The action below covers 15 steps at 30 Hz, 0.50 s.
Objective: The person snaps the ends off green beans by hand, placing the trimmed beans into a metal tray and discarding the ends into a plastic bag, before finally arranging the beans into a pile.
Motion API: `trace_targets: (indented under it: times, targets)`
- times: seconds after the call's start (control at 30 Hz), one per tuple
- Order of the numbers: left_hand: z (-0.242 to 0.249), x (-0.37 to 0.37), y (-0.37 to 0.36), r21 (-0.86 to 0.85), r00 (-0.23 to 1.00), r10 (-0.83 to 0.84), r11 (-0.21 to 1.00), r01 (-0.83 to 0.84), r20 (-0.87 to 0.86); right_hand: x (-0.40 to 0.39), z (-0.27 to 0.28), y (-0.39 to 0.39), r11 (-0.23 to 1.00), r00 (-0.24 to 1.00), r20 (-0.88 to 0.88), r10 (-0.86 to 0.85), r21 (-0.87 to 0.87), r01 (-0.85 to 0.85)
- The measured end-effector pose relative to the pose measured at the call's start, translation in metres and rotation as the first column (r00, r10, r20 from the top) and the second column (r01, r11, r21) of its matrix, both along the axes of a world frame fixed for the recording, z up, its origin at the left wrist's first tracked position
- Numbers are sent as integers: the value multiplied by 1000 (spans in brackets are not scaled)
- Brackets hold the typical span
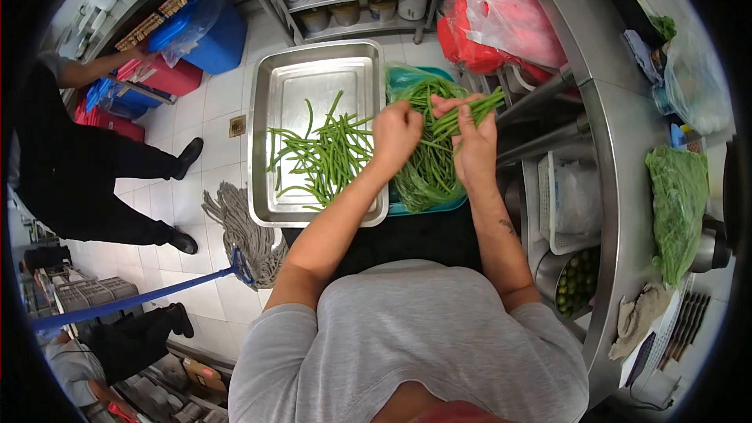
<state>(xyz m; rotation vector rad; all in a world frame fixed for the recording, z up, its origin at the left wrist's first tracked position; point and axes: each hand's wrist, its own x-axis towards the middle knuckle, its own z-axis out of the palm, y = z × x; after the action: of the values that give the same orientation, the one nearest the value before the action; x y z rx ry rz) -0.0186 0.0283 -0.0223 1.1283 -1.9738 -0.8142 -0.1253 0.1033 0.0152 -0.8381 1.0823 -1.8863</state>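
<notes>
My right hand [475, 141] is wrapped round a bunch of green beans [487, 106], held above a clear plastic bag [415, 202] full of more green beans. That bag rests in a teal tub [458, 202]. With its fingers curled closed, my left hand [397, 135] hangs between the bag and a steel tray [262, 149]; whatever is in its fingers is hidden. Loose green beans [325, 153] lie scattered in the right and lower part of the tray.
A person in dark trousers [94, 164] stands at left, and another person [117, 352] is lower left. A mop [243, 227] lies beside the tray. Right of me runs a steel counter [627, 164] holding a bag of greens [676, 204]. Shelves [360, 27] stand ahead.
</notes>
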Motion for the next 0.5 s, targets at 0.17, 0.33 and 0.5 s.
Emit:
trace_targets:
  times: [0.17,0.33,0.5]
  targets:
    - [9,23,0,474,938,-318,810,344,-137,-17,-6,-3,1000,986,164,-5,-19,8]
    - [14,15,14,227,926,-342,900,371,-157,-6,-9,-6,1000,986,168,2,-12,0]
    - [2,-5,25,-35,995,-94,995,95,39,20,-18,-5,991,991,16,-133,19,133]
